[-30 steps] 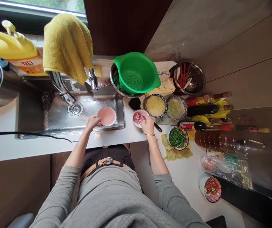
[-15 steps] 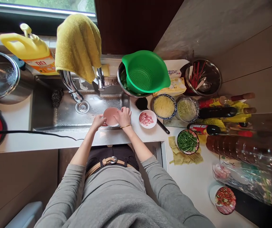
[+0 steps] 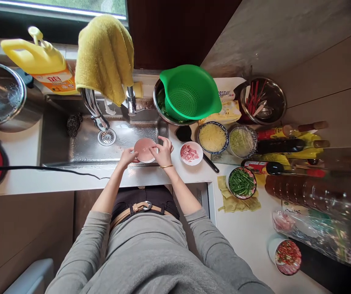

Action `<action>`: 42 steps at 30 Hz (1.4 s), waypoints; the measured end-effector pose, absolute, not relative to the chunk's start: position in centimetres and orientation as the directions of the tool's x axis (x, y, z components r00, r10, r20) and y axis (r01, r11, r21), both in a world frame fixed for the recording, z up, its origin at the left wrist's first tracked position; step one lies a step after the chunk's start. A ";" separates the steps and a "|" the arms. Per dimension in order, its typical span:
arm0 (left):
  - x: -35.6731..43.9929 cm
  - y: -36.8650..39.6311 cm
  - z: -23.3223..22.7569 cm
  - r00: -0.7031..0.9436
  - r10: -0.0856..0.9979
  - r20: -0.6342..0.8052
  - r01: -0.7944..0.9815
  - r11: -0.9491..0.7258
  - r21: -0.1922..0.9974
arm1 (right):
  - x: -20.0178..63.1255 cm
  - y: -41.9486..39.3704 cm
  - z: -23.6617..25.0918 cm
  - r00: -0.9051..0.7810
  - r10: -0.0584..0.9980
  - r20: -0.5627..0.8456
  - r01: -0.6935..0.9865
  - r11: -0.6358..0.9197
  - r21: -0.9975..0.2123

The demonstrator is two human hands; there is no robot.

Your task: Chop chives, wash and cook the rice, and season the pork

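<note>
- The bowl (image 3: pixel 144 149), pink inside, was held over the near right corner of the sink (image 3: pixel 86 151); whether the pink came from liquid could not be told.
- The bowl's left rim was gripped by the left hand (image 3: pixel 128 156), thumb above and fingers below.
- The right hand (image 3: pixel 163 153) was held above the sink's right edge, its thumb and forefinger bent in over the bowl and its other fingers partly spread; whether anything was pinched could not be told.
- Chopped meat (image 3: pixel 189 153) was held in a white dish (image 3: pixel 199 161), set on the counter (image 3: pixel 181 173) just right of the sink.
- A black utensil (image 3: pixel 211 164) was laid right of the sink, partly covered by the dish.
- A green colander (image 3: pixel 190 92) was set on a steel bowl (image 3: pixel 160 87) at the sink's far right corner.
- Pale shreds (image 3: pixel 213 137) and cut greens (image 3: pixel 242 182), each in its own bowl, were placed farther right of the sink.
- Red chopped pieces (image 3: pixel 288 253) were held in a cup well to the right of the sink, nearer the body.
- The tap (image 3: pixel 89 102) at the sink's back was covered by a yellow cloth (image 3: pixel 105 59).
- A scourer (image 3: pixel 74 124) was left in the sink's left part.
</note>
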State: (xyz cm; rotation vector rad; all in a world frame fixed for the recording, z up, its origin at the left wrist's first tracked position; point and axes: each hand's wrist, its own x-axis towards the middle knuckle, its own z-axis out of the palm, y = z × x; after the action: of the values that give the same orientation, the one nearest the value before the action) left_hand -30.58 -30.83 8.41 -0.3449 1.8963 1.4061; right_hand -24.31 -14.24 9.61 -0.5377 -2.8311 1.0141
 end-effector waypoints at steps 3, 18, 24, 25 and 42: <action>-30.7 -31.0 8.2 -0.691 0.217 -0.690 -0.599 0.362 0.714 | -22.3 -12.2 10.7 -0.933 0.360 0.033 0.241 0.688 -0.684; -31.0 -30.6 8.1 -0.690 0.225 -0.688 -0.603 0.345 0.719 | -14.0 -1.9 7.7 -0.766 0.643 -0.008 0.599 0.710 -0.370; -30.7 -30.4 8.5 -0.681 0.236 -0.693 -0.602 0.358 0.714 | -17.1 -5.5 8.5 -0.903 0.422 0.077 0.336 0.808 -0.484; -30.7 -30.4 8.6 -0.679 0.236 -0.695 -0.602 0.362 0.712 | -18.2 -6.8 8.7 -0.946 0.325 0.020 0.270 0.819 -0.507; -30.2 -31.1 8.5 -0.702 0.235 -0.673 -0.577 0.366 0.730 | -25.7 -16.4 8.8 -0.926 -0.012 -0.378 0.128 0.930 -0.344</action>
State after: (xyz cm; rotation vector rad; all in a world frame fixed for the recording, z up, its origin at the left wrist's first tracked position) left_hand -30.24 -31.07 8.46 -0.2966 1.8990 1.4149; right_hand -25.66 -16.37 8.82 -0.1080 -3.4605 0.6621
